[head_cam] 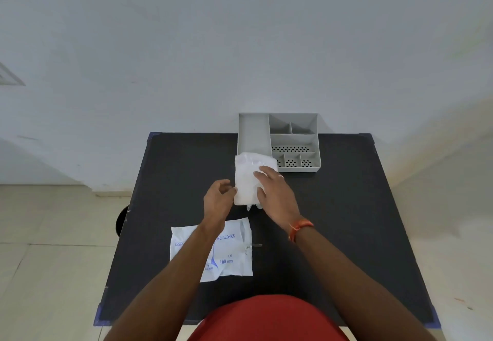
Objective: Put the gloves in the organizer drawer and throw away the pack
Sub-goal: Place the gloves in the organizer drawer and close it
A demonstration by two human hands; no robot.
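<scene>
A stack of clear plastic gloves [246, 178] is held over the black table, its far end overlapping the near edge of the grey organizer [253, 132]. My right hand [272, 192] grips the stack from the right side with fingers on top. My left hand [218, 196] pinches the stack's left edge. The flat white pack [232, 252], printed with blue lettering, lies on the table nearer to me, partly under my left forearm.
The organizer has a long compartment on the left and several small perforated compartments [293, 151] on the right. It stands at the table's far edge [186, 134] against the wall. A dark round object [121, 220] shows beside the table's left edge, on the floor.
</scene>
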